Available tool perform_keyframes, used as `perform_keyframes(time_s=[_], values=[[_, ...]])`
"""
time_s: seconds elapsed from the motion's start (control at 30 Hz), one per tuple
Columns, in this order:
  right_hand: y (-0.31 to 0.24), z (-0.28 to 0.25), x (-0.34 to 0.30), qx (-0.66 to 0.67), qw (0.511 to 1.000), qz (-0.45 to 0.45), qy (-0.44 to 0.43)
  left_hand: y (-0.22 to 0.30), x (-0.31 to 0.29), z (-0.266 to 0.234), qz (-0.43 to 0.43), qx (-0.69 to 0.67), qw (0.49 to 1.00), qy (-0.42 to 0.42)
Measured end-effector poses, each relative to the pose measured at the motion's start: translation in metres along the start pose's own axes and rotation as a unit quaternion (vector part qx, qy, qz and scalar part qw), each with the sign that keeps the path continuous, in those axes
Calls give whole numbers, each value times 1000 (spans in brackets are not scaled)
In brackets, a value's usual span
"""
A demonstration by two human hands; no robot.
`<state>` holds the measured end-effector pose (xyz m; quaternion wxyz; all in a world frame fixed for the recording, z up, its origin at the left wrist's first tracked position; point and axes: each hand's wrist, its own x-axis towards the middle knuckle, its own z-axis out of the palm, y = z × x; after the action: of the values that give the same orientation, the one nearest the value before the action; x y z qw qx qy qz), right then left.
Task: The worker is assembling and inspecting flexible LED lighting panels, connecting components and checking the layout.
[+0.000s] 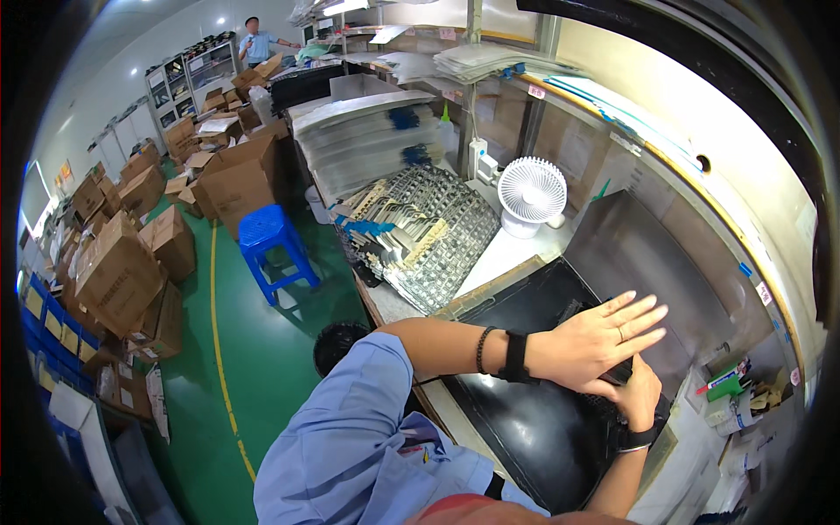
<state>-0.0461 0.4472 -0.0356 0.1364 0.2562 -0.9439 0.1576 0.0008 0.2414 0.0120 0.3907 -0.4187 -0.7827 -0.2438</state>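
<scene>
Okay, the dark piece [620,374] is showing at the left grip [597,348], over the black surface [516,429], that grip splaying open, right grip [640,392] apparently grasping its edge; mostly hidden, it's probably handling light, stiffish, maybe slick, so edges are looking safest.

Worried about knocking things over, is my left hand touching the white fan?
Apart: the head view shows a grey panel in the gap between your left hand and the white fan.
</scene>
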Motion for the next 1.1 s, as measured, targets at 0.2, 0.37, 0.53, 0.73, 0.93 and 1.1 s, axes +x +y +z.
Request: perform_keyframes(time_s=[0.2, 0.37, 0.53, 0.73, 0.93, 1.1], values=[[0, -1, 7, -35, 997, 68, -23, -21, -15, 26, 21, 122, 967, -223], [7, 7, 9, -46, 997, 57, -10, -28, -34, 17, 114, 31, 993, -11], [-1, -2, 8, -27, 998, 61, -1, -54, -64, 13, -89, -67, 994, 13], [-7, -2, 12, -12, 998, 57, 6, -46, -82, 29, -46, -101, 990, 88], [3, 6, 13, -31, 997, 70, 1, -43, -78, 13, 47, -105, 984, 135], [7, 8, 14, -41, 998, 49, 11, -43, -65, -41, 7, -51, 980, 194]])
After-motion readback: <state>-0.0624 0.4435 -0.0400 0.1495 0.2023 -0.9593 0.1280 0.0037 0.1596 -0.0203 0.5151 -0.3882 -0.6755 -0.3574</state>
